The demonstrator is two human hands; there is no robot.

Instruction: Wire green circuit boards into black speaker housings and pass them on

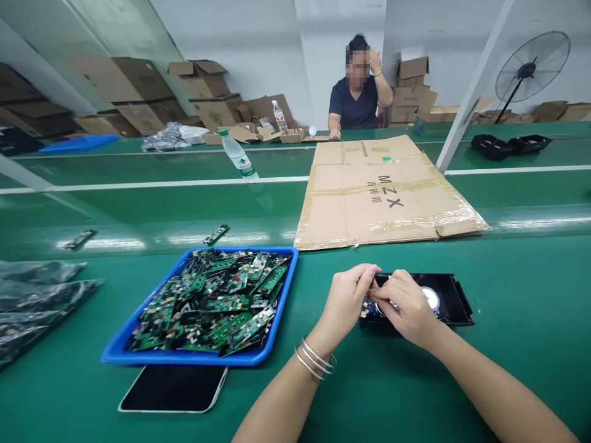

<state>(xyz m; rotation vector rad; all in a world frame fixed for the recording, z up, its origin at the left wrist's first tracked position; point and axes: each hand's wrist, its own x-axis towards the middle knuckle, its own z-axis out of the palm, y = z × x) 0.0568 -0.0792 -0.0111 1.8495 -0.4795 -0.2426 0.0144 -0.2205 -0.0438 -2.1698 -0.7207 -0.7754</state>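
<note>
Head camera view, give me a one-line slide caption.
Both hands, left hand and right hand, work at a black housing beside a blue tray of circuit boards.

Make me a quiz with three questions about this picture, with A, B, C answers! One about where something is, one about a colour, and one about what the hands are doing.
1. Where is the phone?
A. On the cardboard sheet
B. In front of the blue tray, partly under its near edge
C. Inside the black housing

2. What colour is the tray holding the circuit boards?
A. Blue
B. Red
C. Yellow

3. What are the left hand and right hand doing?
A. Resting flat on the table
B. Holding the water bottle
C. Pinching small parts together over the black housing

Answers:
1. B, the phone lies screen-up on the green table by the tray's near rim.
2. A, its rim is bright blue.
3. C, both hands meet at the housing's left end.
</note>
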